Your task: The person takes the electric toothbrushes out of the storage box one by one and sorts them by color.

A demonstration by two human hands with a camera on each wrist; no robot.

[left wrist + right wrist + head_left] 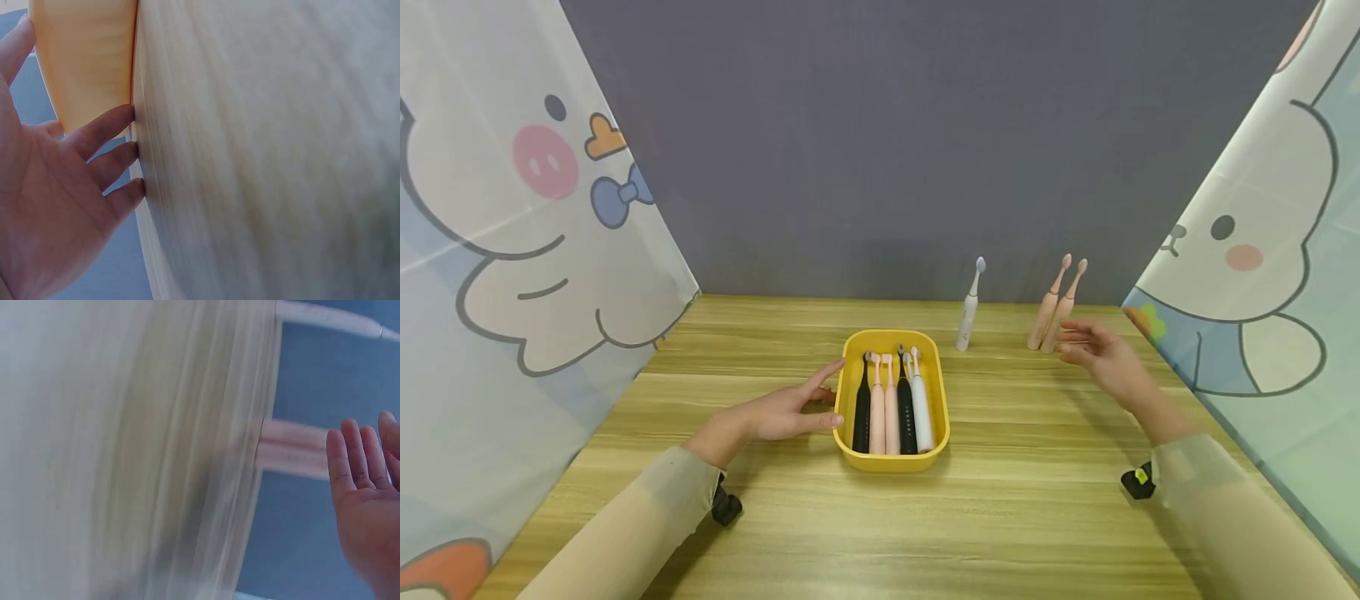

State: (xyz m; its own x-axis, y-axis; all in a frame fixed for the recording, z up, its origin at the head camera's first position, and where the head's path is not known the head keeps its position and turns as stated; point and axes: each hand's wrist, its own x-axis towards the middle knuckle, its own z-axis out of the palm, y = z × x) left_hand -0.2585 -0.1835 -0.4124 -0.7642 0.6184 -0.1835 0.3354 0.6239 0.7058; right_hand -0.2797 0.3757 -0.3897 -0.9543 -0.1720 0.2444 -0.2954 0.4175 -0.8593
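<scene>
My left hand [778, 414] rests against the left side of a yellow bin [891, 463], its thumb and fingers spread along the wall. Inside the bin lie several electric toothbrushes: black ones [861, 421], pink ones [877, 421] and white at the right [921, 412]. Two pink electric toothbrushes [1045, 315] stand upright side by side farther back on the right. Right beside them is my right hand [1108, 364], fingers extended and holding nothing; its fingertips overlap the right-hand brush's handle in the head view. In the right wrist view the pink handles [294, 432] show beyond the fingers.
One white electric toothbrush [967, 323] stands upright between the bin and the pink pair. A dark grey panel [880, 150] rises behind the wood-grain table [760, 533]. Cartoon-printed sheets [497, 275] flank it on both sides.
</scene>
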